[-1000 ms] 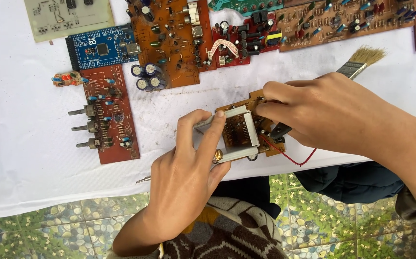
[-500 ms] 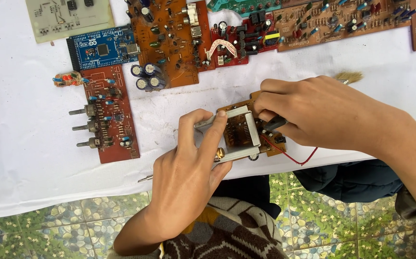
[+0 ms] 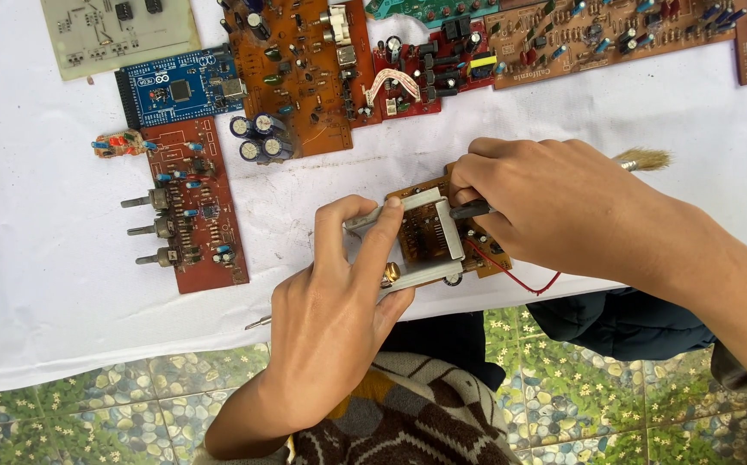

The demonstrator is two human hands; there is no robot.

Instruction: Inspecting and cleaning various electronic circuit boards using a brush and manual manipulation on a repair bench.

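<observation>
A small brown circuit board [image 3: 421,231] with a white metal frame is held over the white cloth's front edge. My left hand [image 3: 339,319] grips its left side, thumb and forefinger on the frame. My right hand [image 3: 554,207] covers the board's right side and is closed on a paintbrush whose dark ferrule [image 3: 470,209] points at the board and whose bristle end [image 3: 645,158] sticks out behind the hand. A red wire [image 3: 520,280] loops from the board below my right hand.
On the white cloth [image 3: 37,284] lie several circuit boards: a red one with three knobs [image 3: 192,207], a blue one [image 3: 180,86], a large orange one [image 3: 296,60], a long brown one [image 3: 615,39]. Patterned tile floor [image 3: 89,413] lies below.
My right hand has shifted slightly left over the board with the brush; the bristle end sits lower and is partly covered by the hand. My left hand keeps its grip.
</observation>
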